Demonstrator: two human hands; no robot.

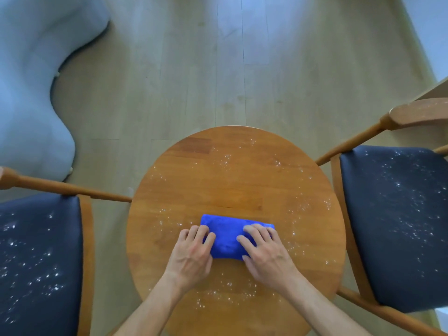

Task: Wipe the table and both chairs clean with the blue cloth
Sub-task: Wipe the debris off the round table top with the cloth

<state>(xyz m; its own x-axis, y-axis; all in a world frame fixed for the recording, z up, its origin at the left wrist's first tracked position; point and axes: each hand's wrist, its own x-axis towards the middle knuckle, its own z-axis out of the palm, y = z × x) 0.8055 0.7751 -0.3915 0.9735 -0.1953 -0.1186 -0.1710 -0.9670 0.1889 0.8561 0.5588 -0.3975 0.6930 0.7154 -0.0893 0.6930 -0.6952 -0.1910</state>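
Two hands pressing down on the folded blue cloth (228, 238) lying on the near half of the round wooden counter (232, 180). Left hand (191, 255) resting with fingers curled over the cloth's left edge, grip grasping that edge; right hand (264, 251) lying flat with fingers spread on the cloth's right part, grip released. White crumbs (225, 292) lying scattered around the cloth and toward the counter's rim. Standing on either side, left chair (41, 258) and right chair (397, 224), dark seats speckled with the same white specks. Showing beyond, a grey sofa (31, 88) on the wooden floor (218, 69).
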